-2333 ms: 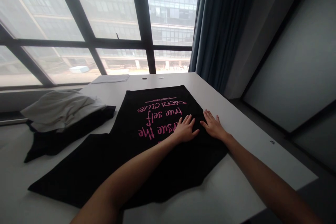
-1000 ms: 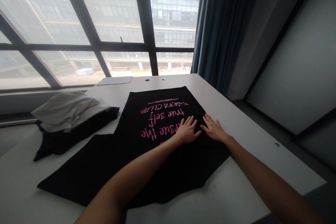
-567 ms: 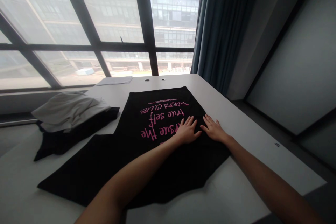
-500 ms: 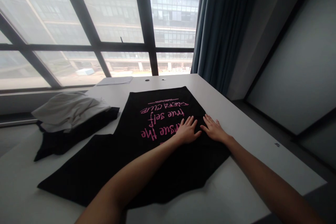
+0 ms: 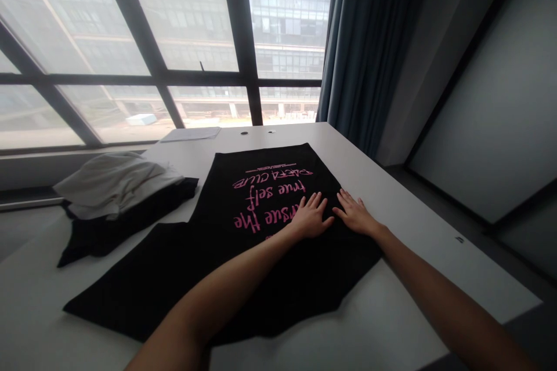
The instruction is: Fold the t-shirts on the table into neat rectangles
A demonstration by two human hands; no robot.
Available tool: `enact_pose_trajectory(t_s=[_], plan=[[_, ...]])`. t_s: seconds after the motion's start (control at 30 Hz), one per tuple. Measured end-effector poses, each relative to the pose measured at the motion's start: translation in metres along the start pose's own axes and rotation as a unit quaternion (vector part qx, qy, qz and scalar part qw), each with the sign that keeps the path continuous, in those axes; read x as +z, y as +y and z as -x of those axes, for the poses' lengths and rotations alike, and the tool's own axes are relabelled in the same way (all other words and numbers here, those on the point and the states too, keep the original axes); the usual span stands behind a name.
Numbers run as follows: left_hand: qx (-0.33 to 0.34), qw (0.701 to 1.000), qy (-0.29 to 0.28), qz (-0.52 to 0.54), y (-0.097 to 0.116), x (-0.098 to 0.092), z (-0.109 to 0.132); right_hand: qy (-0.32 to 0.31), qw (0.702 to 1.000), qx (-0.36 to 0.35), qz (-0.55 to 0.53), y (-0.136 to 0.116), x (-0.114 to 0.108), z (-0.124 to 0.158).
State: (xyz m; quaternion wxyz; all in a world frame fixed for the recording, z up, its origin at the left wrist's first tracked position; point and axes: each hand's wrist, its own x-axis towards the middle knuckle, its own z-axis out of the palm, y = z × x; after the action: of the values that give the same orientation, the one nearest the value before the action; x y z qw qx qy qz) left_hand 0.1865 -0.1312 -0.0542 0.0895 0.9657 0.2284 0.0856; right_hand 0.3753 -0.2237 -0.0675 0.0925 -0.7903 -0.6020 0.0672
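Note:
A black T-shirt (image 5: 261, 266) with pink lettering lies spread out, its hem at the far end and its neck end toward me. The print reads upside down from here. My left hand (image 5: 312, 215) rests flat on the shirt, fingers spread, covering part of the lettering. Just right of it, my right hand (image 5: 355, 213) lies flat near the shirt's right side edge, fingers stretched out. The two thumbs point toward each other with a small gap. Neither hand grips the fabric.
A heap of grey and black clothes (image 5: 117, 197) sits on the left of the white table (image 5: 418, 243). Papers (image 5: 190, 134) lie at the far edge by the window. A small dark mark (image 5: 459, 239) shows on the right. A blue curtain (image 5: 365, 58) hangs beyond the far right corner.

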Motion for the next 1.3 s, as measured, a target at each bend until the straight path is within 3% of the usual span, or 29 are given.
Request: enact_pose_trajectory(t_s=[0.7, 0.93, 1.13, 1.3], plan=[[0.002, 1.0, 0.006, -0.004, -0.003, 0.005, -0.002, 0.005, 1.0, -0.002, -0.007, 0.0, -0.001, 0.0], [0.001, 1.0, 0.001, 0.001, 0.0, 0.001, -0.001, 0.117, 0.992, -0.052, -0.007, -0.005, -0.011, 0.001], [0.003, 1.0, 0.005, -0.003, -0.004, 0.007, -0.002, 0.02, 1.0, -0.014, 0.001, 0.0, 0.001, -0.002], [0.004, 1.0, 0.01, -0.003, -0.003, 0.006, -0.001, 0.011, 1.0, -0.014, 0.004, 0.003, 0.004, -0.004]])
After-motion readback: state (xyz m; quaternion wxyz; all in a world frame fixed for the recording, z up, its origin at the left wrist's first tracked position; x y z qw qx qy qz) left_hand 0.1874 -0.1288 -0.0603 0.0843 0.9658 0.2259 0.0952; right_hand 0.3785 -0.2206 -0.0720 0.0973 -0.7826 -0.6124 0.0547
